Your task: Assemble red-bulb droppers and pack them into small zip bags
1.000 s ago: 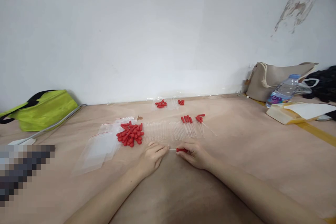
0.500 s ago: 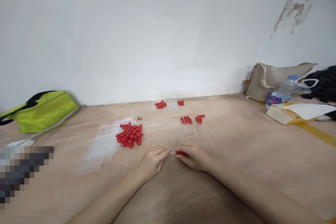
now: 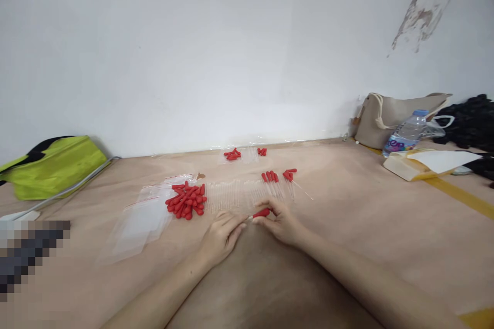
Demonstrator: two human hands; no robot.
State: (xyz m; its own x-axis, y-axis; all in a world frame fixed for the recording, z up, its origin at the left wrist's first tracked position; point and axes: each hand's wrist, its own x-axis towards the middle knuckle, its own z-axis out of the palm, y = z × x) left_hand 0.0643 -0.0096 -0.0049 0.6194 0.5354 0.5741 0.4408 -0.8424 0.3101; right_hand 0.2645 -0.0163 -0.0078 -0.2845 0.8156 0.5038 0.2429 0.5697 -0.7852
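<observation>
Bulb (image 3: 261,213) in bright red, the kind fitted to droppers, sat in the right hand (image 3: 281,224), pinched between thumb and fingers with its narrower end toward the left. The left hand (image 3: 223,235) gripped a thin clear tube (image 3: 250,218) — only a short stretch of it showed — and the two pieces met in the gap between the hands; how far one reached into the other was too small to tell. Both hands were low over the brown counter (image 3: 358,226).

Just beyond the left hand lay a heap of red bulbs (image 3: 186,200), with overlapping zip bags (image 3: 135,229) to its left and a row of clear tubes (image 3: 224,195) to its right. Past the right hand were four red-bulbed droppers (image 3: 272,176) side by side, and near them a looser cluster of droppers (image 3: 288,175). A water bottle (image 3: 403,136) was well off to the right.
</observation>
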